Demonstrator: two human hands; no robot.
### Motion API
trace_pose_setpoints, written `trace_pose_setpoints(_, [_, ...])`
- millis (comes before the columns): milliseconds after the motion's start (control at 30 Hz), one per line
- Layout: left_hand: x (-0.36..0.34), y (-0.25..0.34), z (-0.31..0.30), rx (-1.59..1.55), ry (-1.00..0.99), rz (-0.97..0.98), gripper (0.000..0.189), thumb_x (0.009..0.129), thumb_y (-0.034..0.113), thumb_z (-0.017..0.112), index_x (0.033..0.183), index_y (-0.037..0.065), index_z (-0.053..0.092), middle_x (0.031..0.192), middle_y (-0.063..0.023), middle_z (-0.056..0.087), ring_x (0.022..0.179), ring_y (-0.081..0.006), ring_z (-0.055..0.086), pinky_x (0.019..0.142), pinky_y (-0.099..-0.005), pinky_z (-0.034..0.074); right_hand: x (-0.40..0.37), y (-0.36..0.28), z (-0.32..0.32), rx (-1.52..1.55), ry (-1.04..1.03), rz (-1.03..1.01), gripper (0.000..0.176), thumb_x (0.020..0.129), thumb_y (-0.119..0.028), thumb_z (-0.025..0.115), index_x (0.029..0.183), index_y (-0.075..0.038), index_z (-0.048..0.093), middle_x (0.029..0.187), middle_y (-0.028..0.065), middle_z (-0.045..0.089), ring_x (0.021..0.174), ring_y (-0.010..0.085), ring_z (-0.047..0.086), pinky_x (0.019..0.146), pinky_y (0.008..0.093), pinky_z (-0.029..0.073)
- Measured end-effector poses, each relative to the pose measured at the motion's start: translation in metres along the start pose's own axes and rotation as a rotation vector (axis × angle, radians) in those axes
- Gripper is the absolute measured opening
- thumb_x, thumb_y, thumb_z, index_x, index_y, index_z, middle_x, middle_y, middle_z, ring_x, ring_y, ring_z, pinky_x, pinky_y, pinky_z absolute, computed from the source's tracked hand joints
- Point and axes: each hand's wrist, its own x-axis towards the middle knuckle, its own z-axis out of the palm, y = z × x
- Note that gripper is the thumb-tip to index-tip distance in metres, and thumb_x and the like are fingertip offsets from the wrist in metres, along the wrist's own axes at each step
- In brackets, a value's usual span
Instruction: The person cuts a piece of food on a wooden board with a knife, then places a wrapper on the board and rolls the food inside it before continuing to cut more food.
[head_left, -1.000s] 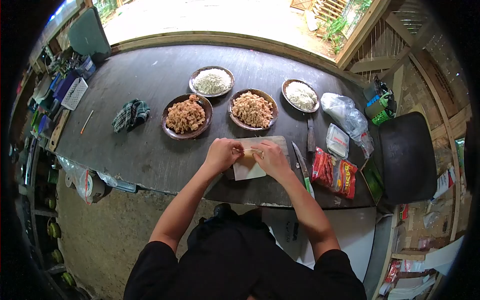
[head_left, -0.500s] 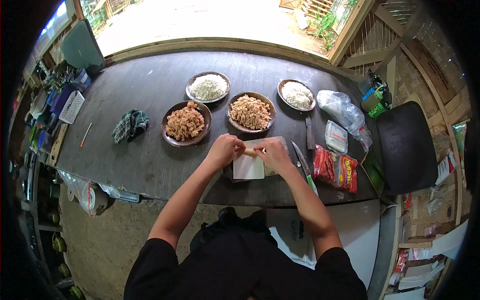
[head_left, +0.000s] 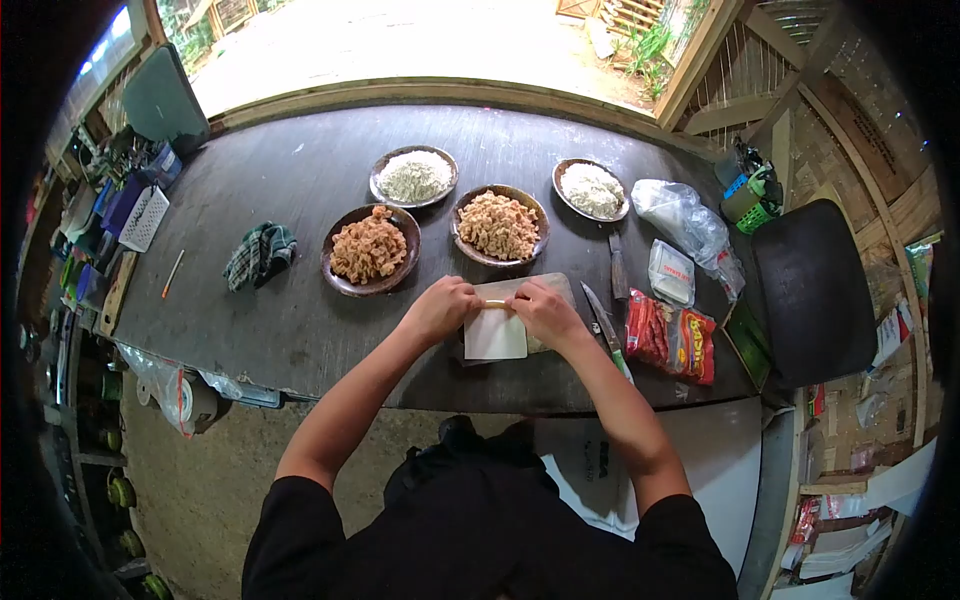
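"White paper-like sheet (head_left: 496, 337), lying flat on the cutting board (head_left: 560, 287), left of its middle. What's changed?"

"Compared with half a second ago, the slim roll (head_left: 496, 303) at the sheet's far edge runs straighter across the board. That suggests you have it evenly gripped; the sheet's near part looks unrolled."

"And the hands?"

"Your left hand (head_left: 445, 303) is nearly closed, thumb and fingertips pinching the roll's left end. Your right hand (head_left: 547, 314) pinches the other end, over the board's middle; your palms hide both tips."

"Anything in the way?"

"Mind the knife (head_left: 606, 325) just beyond the board's right edge, nearest your right hand. Further right of the board is a red packet (head_left: 668, 340). Past the board's far edge you have a brown bowl (head_left: 499, 260) of crumbly pieces (head_left: 497, 226). Well left of the board lies a plaid cloth (head_left: 260, 255). Nothing seems to block your fingers."
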Motion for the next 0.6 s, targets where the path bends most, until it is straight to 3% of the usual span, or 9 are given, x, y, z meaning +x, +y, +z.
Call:
trace_pose_setpoints(233, [0.005,0.005,-0.006,0.01,-0.104,-0.084,0.012,0.089,0.013,0.07,0.096,0.012,0.08,0.091,-0.0049,0.074,0.09,-0.0245,0.067,0.085,-0.0382,0.054,0.0,-0.006,-0.003,0.002,0.025,-0.008,0.005,0.086,-0.009,0.069,0.088,-0.006,0.072,0.089,0.0076,0.063,0.092,0.0242,0.063,0.085,0.037,0.055])
trace_pose_setpoints(300, [0.007,0.005,-0.001,-0.07,0.133,-0.006,0.011,0.088,0.019,0.071,0.082,0.011,0.074,0.083,-0.0051,0.07,0.079,-0.0261,0.064,0.076,-0.0394,0.051,0.001,-0.005,-0.006,0.01,0.037,-0.018,0.005,0.086,-0.009,0.068,0.088,-0.007,0.072,0.087,0.0073,0.062,0.091,0.0244,0.063,0.083,0.0378,0.055])
trace_pose_setpoints(433, [0.006,0.005,0.004,-0.052,0.15,0.017,0.009,0.088,0.017,0.071,0.082,0.011,0.074,0.084,-0.0046,0.07,0.08,-0.0253,0.063,0.076,-0.0384,0.051,0.004,-0.007,-0.011,-0.007,0.062,-0.025,0.005,0.086,-0.011,0.07,0.087,-0.007,0.073,0.087,0.0068,0.063,0.09,0.0244,0.062,0.082,0.0377,0.055])
trace_pose_setpoints(600, [0.007,0.007,0.0,-0.11,0.145,0.008,0.011,0.089,0.018,0.07,0.083,0.011,0.076,0.085,-0.005,0.071,0.08,-0.0251,0.063,0.078,-0.0382,0.052,0.012,-0.008,-0.006,0.121,0.032,0.185,0.009,0.085,-0.015,0.075,0.084,-0.007,0.078,0.088,0.007,0.065,0.092,0.0251,0.063,0.083,0.0382,0.054])
